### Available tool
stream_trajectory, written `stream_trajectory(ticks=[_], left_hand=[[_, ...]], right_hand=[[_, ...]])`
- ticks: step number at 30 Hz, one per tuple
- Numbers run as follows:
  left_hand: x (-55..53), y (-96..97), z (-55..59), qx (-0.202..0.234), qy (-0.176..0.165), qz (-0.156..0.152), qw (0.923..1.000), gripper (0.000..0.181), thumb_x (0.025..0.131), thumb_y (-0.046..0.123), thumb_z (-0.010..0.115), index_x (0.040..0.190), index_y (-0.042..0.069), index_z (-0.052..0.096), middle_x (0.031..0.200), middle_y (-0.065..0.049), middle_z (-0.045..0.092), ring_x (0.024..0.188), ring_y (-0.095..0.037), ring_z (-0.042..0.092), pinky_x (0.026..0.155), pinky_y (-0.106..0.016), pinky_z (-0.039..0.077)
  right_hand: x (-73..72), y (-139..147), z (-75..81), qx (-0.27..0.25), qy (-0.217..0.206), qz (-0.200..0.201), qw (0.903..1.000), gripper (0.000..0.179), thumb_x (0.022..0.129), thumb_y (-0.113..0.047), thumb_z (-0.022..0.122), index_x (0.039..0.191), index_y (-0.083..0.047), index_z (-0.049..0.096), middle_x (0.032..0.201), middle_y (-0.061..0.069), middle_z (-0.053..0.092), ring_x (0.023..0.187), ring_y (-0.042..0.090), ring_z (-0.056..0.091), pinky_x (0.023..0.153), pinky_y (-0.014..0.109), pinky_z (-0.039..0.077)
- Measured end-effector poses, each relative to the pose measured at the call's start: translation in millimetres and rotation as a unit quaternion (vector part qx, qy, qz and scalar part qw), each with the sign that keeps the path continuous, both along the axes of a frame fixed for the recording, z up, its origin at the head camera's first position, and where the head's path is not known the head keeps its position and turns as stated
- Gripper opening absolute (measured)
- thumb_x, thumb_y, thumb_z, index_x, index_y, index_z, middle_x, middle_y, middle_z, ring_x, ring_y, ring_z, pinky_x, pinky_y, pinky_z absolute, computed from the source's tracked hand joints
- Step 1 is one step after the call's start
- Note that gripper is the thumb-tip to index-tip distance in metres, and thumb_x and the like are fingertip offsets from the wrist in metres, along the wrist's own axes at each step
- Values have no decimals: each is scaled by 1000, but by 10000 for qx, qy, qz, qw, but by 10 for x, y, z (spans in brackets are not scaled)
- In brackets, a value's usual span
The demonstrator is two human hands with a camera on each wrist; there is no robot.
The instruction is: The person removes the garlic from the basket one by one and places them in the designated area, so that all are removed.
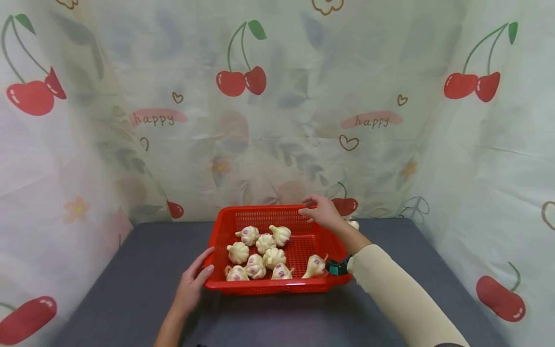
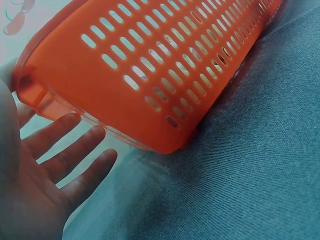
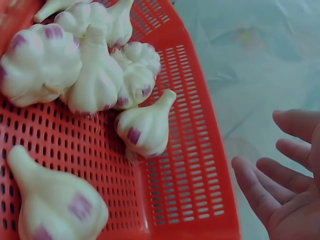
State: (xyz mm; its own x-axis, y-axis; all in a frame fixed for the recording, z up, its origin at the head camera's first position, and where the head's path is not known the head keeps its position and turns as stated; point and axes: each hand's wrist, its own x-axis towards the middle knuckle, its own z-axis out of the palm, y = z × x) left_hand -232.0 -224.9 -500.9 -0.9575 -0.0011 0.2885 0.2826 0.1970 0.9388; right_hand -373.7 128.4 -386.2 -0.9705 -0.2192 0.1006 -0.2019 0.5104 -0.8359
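A red perforated plastic basket (image 1: 277, 285) holds several white garlic bulbs (image 1: 256, 266) with purple patches, most of them grouped at its left and middle. One garlic bulb (image 1: 315, 266) lies apart near the front right corner. My left hand (image 1: 191, 284) is at the basket's left side, thumb and fingertips against the rim; from the left wrist, its fingers (image 2: 82, 150) look extended beside the outer wall. Over the back right part of the basket is my right hand (image 1: 323, 212), fingers spread and nothing held. The right wrist view has that hand (image 3: 290, 190) just beyond the rim.
Another garlic bulb (image 1: 353, 224) sits outside the basket at the right, partly hidden behind my right forearm. The dark grey table (image 1: 143, 270) is bordered by a patterned curtain (image 1: 277, 144) at the back and both sides. A dark band is on my right wrist.
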Motion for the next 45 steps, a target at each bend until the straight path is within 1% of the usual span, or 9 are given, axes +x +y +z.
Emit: stream_trajectory(ticks=[9,15,20,27,31,34,40,42,45], left_hand=[[0,0,3,-18,28,13,10000,45,100,16,53,145,11,46,145,-18,44,119,-37,52,89,-31,50],[12,8,16,8,-80,-12,10000,46,100,14,52,146,11,45,146,-19,43,120,-37,51,91,-38,49],[9,25,9,1,-59,-29,10000,46,101,11,51,146,10,44,145,-21,44,118,-38,51,89,-35,51],[7,19,17,104,4,-61,9999,45,101,12,51,145,11,45,144,-19,44,118,-40,51,90,-34,50],[6,9,17,95,34,-55,9999,45,101,12,51,145,11,45,144,-19,44,117,-41,51,89,-34,50],[6,7,14,85,46,-40,9999,45,101,12,51,145,11,45,144,-19,45,117,-41,51,89,-33,50],[5,8,-4,130,145,-9,9998,44,101,14,52,144,9,46,142,-19,47,118,-36,52,88,-23,48],[5,9,-7,140,174,-10,9997,44,101,14,52,144,8,47,141,-19,48,118,-36,52,89,-23,47],[3,10,-5,111,173,4,9998,44,100,15,53,144,8,47,141,-20,49,117,-37,53,89,-24,48]], right_hand=[[-132,-193,-208,-588,-726,495,9944,48,92,-12,67,132,6,49,117,22,59,105,41,60,79,41,55],[-164,-339,-295,-876,-1245,575,9867,54,91,-12,68,137,4,46,121,22,58,110,43,58,89,50,49],[-186,-426,-381,-814,-1415,580,9849,56,90,-15,71,137,1,46,121,20,58,106,38,60,90,51,49],[-148,-482,-424,-167,-1265,585,9901,56,90,-18,71,137,0,47,120,18,56,100,33,59,87,50,51],[-138,-499,-435,403,-1077,655,9912,53,89,-18,71,135,-1,51,124,20,56,97,31,57,82,47,52],[-128,-508,-442,923,-945,851,9876,50,88,-18,72,133,-3,56,127,20,56,98,32,59,82,45,52],[-92,-542,-458,1933,-672,1360,9693,44,86,-19,74,126,-8,62,125,12,60,109,27,55,90,44,47],[-85,-549,-460,2070,-618,1383,9665,40,85,-20,75,122,-10,64,120,9,61,105,25,55,90,42,47],[-86,-559,-454,2145,-559,1341,9658,31,85,-17,75,113,-10,65,110,6,63,93,21,55,82,37,48]])
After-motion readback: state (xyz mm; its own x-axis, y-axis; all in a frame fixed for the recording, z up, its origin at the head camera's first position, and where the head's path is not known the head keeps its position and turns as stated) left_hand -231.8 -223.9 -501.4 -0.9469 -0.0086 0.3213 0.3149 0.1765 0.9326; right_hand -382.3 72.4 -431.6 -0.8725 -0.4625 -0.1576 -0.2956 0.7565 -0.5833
